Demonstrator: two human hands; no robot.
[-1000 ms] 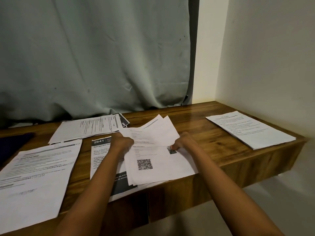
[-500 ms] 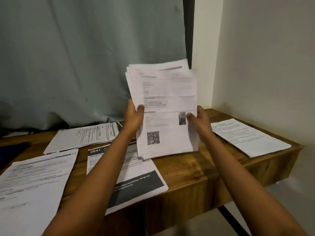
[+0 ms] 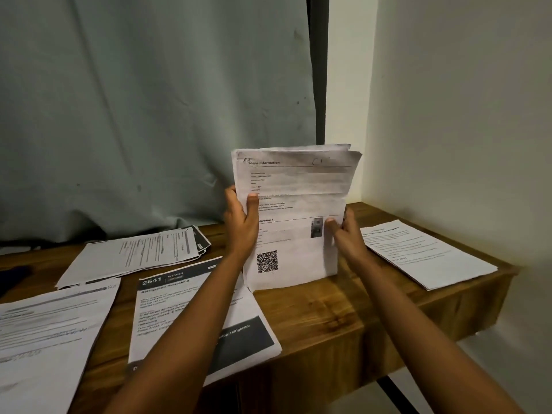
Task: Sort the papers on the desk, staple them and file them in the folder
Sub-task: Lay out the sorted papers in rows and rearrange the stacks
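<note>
Two hands, left hand (image 3: 240,225) and right hand (image 3: 348,237), clasp a stack of papers (image 3: 294,216), now lowered upright onto the desk (image 3: 328,312). Squaring edges likely precedes stapling.

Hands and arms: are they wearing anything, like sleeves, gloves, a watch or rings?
Nothing is worn. The left hand and right hand are bare, with no gloves, and no rings or watch show. Both forearms are uncovered all the way down to the picture's bottom edge; no sleeve is visible.

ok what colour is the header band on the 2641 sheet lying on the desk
Dark grey to black with white lettering, on the 2641 sheet; the head view shows it best.
</note>
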